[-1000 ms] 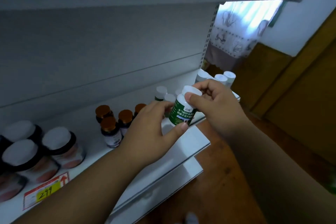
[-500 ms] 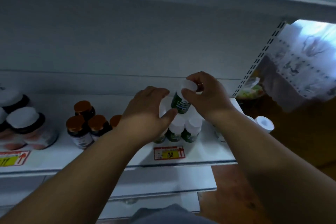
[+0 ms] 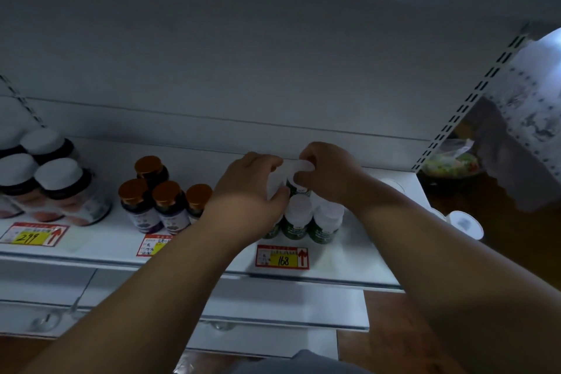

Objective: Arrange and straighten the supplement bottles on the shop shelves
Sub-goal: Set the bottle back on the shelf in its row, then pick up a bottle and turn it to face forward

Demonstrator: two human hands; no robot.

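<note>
Shelf ran white across the head view, with a grey back panel behind it. Both hands met at its middle, over a cluster of green bottles with white caps. Left hand curled its fingers round the left side of a green bottle in the back row, thumb tip against its lower body. Right hand pinched the same bottle at its white cap, fingers bent over the top and thumb on the near side. The bottle stood about upright, just behind two front-row green bottles that stood side by side and touching. Whether its base rested on the shelf could not be told; the front pair hid it.

A red-and-yellow price tag marked 168 lay on the near edge below that pair. Left of the hands stood four dark bottles with amber caps, close together, a second tag in front of them partly hidden by the left forearm. Far left, larger jars with white lids sat grouped above a tag marked 299. At the right end of the shelf, more white-capped containers showed, blurred. A slotted upright rose at the right, with a patterned curtain beyond.
</note>
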